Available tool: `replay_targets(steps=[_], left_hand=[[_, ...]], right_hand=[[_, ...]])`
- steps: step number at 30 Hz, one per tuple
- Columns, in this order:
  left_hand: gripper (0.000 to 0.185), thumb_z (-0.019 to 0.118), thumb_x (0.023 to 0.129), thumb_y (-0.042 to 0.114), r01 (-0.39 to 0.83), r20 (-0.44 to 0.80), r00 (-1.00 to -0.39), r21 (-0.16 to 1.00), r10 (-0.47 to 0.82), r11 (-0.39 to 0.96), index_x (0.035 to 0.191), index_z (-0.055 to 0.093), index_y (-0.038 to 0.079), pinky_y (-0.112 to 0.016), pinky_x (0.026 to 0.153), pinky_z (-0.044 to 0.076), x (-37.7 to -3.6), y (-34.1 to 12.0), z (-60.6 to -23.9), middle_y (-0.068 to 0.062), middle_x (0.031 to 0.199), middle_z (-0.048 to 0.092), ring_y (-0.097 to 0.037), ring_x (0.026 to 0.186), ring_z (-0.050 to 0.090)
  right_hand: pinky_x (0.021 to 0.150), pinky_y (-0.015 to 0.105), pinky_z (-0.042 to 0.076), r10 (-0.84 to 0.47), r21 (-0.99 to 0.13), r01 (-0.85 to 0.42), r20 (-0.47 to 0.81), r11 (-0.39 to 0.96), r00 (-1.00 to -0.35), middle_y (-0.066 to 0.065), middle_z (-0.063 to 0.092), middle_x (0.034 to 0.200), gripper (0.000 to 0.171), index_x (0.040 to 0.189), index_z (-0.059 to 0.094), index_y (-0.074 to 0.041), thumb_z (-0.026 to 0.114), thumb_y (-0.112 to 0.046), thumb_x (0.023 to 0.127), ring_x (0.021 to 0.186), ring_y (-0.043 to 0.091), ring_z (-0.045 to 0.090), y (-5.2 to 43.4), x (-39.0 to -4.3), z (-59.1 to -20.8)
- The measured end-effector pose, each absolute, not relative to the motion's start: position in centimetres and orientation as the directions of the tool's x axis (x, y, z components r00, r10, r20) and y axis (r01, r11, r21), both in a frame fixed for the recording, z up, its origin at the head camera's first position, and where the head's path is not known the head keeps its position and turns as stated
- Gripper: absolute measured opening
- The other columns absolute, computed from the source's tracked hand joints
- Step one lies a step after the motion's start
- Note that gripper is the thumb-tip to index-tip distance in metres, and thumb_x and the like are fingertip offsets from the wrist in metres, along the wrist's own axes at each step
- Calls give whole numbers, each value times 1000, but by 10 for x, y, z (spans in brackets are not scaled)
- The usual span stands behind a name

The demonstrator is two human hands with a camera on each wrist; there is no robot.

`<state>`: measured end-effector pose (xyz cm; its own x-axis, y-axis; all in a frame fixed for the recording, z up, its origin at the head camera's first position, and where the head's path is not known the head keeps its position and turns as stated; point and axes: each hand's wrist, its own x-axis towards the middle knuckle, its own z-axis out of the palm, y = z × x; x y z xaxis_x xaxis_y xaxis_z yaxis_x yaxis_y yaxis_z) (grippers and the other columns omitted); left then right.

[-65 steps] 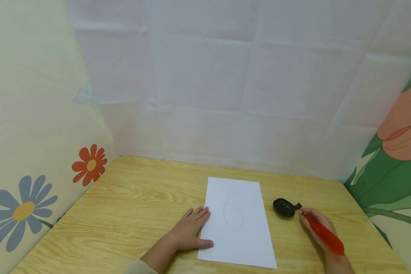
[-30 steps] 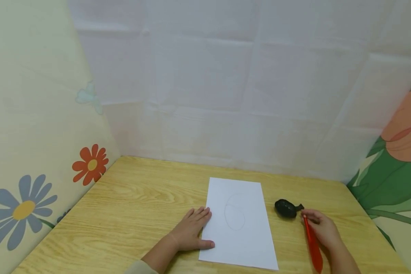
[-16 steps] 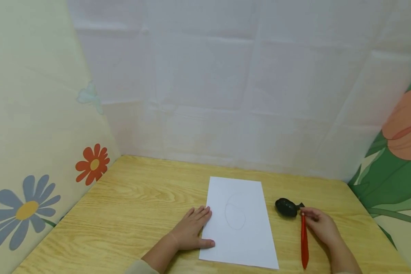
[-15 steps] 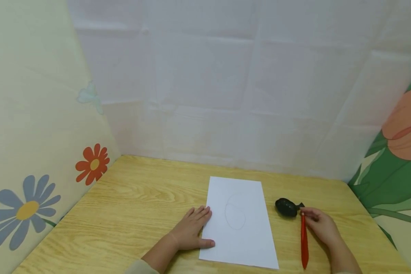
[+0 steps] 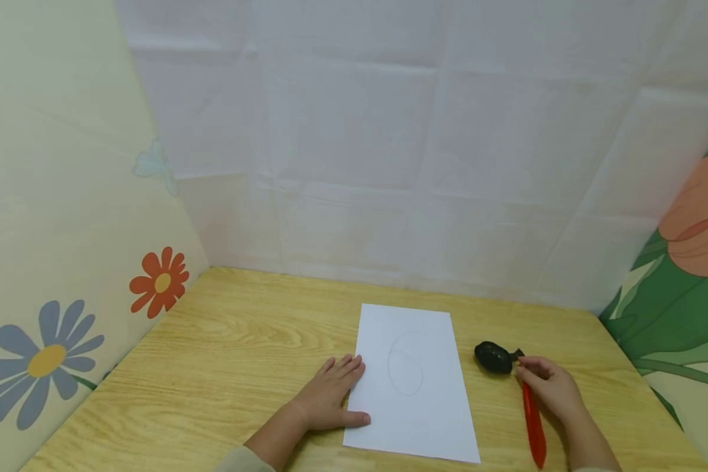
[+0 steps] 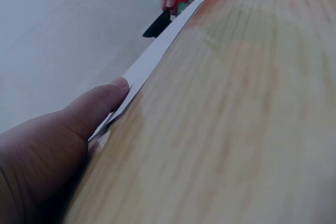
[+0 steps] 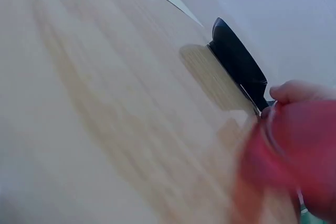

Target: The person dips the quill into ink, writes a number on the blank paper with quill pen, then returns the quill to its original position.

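Observation:
A sheet of white paper [image 5: 425, 419] lies on the table with a thin looped line drawn on it. My left hand [image 5: 332, 396] is spread flat at its left edge, thumb and fingertips on the paper; the left wrist view shows the thumb [image 6: 97, 100] over that edge. To the right of the paper, my right hand [image 5: 551, 390] pinches the thin end of a red feather quill [image 5: 533, 426], whose vane hangs toward the near side. Close by those fingertips sits a small glossy black oval dish [image 5: 493, 358] with a short flared tail. The quill's tip is hidden by the fingers.
The wood-grain table [image 5: 242, 341] meets a creased white cloth [image 5: 354, 164] at the back. Printed flower cloths stand on the left [image 5: 65, 216] and right [image 5: 684, 295] sides.
The quill's vane has swung from over the right wrist to the left, then slightly back right. The right hand has turned a little beside the black dish. My left hand and the paper stay put.

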<state>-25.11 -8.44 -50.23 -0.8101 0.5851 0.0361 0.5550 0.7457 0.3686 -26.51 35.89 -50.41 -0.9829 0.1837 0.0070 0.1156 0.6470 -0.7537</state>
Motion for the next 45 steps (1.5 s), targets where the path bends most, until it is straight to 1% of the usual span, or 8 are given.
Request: replay_targets(steps=[8,13,21,26,33,41,43,45], left_hand=[[96,62,83,65,546,19,-818,342,576,765,152,34,4,-54,123,15,-251,-83,-500,-10,161,30,-29,151,24],[96,62,84,65,545,14,-816,351,578,761,152,34,3,-54,123,14,-251,-83,-498,-11,161,29,-30,151,23],[97,60,83,68,544,20,-818,355,575,760,152,34,5,-54,123,12,-255,-84,-506,-9,161,29,-29,151,22],[97,59,83,68,547,18,-814,363,581,755,152,34,5,-53,124,12,-254,-84,-505,-9,161,29,-29,151,22],[97,60,83,68,543,7,-816,354,578,762,152,34,4,-54,124,13,-253,-84,-502,-10,161,29,-30,151,22],[97,60,83,67,537,0,-820,347,572,769,152,33,5,-53,124,13,-251,-83,-501,-9,162,28,-29,151,22],[97,60,83,67,536,2,-820,351,572,768,152,33,5,-53,124,13,-251,-84,-501,-10,162,27,-29,151,22],[97,60,83,67,537,8,-821,355,572,766,152,33,5,-54,124,13,-252,-85,-502,-10,162,26,-30,151,22]], right_hand=[[73,10,45,192,-738,96,47,668,-980,16,72,112,46,126,62,1,69,-29,92,78,-16,52,360,-267,-506],[72,11,44,210,-728,110,47,677,-977,15,72,111,42,123,64,0,68,-28,92,81,-9,55,359,-267,-506],[87,36,49,230,-713,133,41,688,-972,20,68,120,43,122,66,-1,66,-32,92,105,31,63,357,-265,-504],[78,26,47,232,-697,132,50,705,-971,18,70,116,43,121,67,-3,67,-33,91,95,17,63,359,-266,-505],[84,35,48,243,-701,137,53,699,-969,20,69,117,43,120,66,0,66,-33,91,102,30,64,359,-266,-506],[79,27,49,307,-720,172,59,672,-950,21,67,122,51,124,64,1,58,-41,96,110,34,61,357,-262,-503],[75,22,48,341,-736,181,72,652,-937,22,66,122,55,124,63,1,54,-46,98,104,29,62,355,-261,-500],[71,16,46,373,-761,185,80,622,-924,20,66,121,57,124,64,0,51,-49,98,94,14,63,353,-259,-497]])
